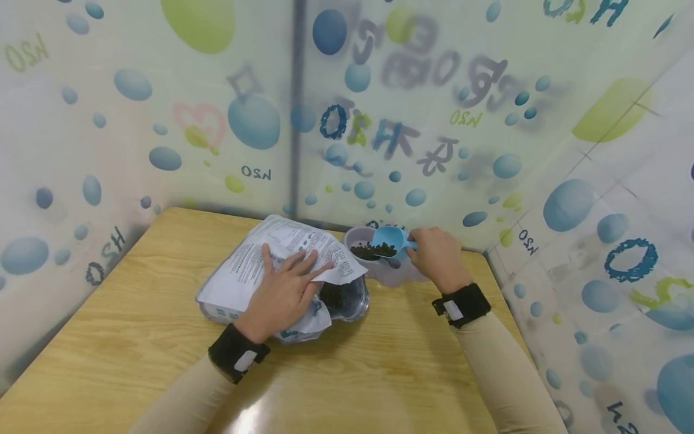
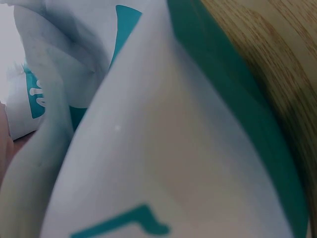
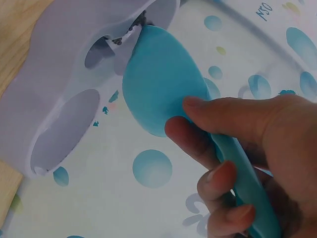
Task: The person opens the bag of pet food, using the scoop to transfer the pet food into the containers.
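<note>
My right hand [image 1: 440,259] grips the handle of a light blue scoop [image 1: 388,236], thumb and fingers wrapped round it in the right wrist view. Small dark pellets [image 1: 384,250] lie in the scoop, which is tilted over the round bowl of a pale lavender double dish [image 3: 52,87]. More dark pellets [image 1: 362,252] are inside that bowl. With fingers spread, my left hand [image 1: 283,298] rests on a white printed bag [image 1: 233,280] lying on its side. The bag's mouth gapes toward the right and shows dark contents [image 1: 332,295]. In the left wrist view, white and teal bag film [image 2: 158,139] hides the hand almost entirely.
The wooden table [image 1: 379,374] meets a wall covering [image 1: 271,108] with blue and green dots close behind the bag and dish. Another patterned wall [image 1: 591,253] rises along the right edge. The dish's second compartment faces the right side.
</note>
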A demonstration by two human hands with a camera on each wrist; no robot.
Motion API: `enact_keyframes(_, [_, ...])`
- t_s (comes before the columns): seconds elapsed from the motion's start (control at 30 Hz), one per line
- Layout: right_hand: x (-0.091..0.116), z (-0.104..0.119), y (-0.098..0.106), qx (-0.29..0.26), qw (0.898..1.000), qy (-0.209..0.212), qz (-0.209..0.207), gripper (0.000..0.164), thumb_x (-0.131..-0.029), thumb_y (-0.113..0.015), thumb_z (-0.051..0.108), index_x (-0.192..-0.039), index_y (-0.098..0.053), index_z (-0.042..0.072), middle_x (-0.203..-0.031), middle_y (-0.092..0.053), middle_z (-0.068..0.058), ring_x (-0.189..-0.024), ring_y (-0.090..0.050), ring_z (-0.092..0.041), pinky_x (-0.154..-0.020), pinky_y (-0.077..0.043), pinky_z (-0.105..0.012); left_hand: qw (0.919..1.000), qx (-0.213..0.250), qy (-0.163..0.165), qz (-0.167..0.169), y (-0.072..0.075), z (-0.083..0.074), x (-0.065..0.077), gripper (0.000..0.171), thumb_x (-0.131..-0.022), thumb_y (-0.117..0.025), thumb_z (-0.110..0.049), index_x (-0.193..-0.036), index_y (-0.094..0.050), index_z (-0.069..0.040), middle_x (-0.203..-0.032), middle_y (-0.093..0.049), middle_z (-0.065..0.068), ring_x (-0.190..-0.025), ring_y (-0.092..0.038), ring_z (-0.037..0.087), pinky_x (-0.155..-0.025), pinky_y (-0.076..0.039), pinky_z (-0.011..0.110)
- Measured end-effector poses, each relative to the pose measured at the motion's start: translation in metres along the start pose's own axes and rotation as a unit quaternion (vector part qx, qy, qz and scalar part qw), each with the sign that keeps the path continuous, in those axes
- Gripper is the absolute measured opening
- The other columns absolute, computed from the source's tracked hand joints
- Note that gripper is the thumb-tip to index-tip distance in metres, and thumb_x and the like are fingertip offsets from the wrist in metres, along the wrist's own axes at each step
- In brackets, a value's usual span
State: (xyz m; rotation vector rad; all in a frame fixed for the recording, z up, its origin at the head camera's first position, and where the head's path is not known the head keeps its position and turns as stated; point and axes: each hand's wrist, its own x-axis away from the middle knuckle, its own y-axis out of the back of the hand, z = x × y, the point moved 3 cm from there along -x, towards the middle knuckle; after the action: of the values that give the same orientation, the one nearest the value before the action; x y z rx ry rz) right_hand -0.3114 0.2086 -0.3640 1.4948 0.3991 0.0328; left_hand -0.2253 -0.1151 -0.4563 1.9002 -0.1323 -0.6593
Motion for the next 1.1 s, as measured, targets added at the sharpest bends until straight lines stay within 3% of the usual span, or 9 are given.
enact_keyframes(0.3, [-0.004, 0.0015, -0.0019, 0.001, 1.0, 0.003, -0.004, 0.019, -0.105, -0.088, 0.02, -0.12, -0.09, 0.009, -0.093, -0.084, -0.012, -0.065, -0.062, -0.023, -0.049, -0.04, -0.032, 1.0, 0.007, 0.0, 0.001, -0.0005, 0.0006, 0.0005, 0.05, -0.124, -0.042, -0.038, -0.17, -0.063, -0.032, -0.179, -0.056, 0.014, -0.17, -0.05, 0.045, -0.133, 0.012, 0.095])
enact_keyframes(0.8, [-0.002, 0.0031, -0.0032, 0.009, 1.0, -0.001, -0.026, 0.023, -0.102, -0.092, 0.018, -0.123, -0.091, 0.009, -0.102, -0.088, -0.015, -0.064, -0.063, -0.022, -0.048, -0.041, -0.032, 0.9999, -0.01, -0.002, -0.006, 0.0011, -0.0031, 0.0008, 0.05, -0.125, -0.043, -0.037, -0.169, -0.064, -0.033, -0.177, -0.058, 0.013, -0.168, -0.053, 0.044, -0.133, 0.004, 0.097])
enact_keyframes(1.1, [0.0022, 0.0018, -0.0053, 0.002, 1.0, -0.003, -0.031, 0.022, -0.103, -0.092, 0.019, -0.122, -0.091, 0.008, -0.104, -0.089, -0.016, -0.065, -0.064, -0.023, -0.047, -0.04, -0.031, 1.0, -0.004, 0.0, -0.005, 0.0012, -0.0023, 0.001, 0.05, -0.124, -0.042, -0.037, -0.17, -0.063, -0.032, -0.177, -0.058, 0.014, -0.169, -0.052, 0.045, -0.132, 0.006, 0.097])
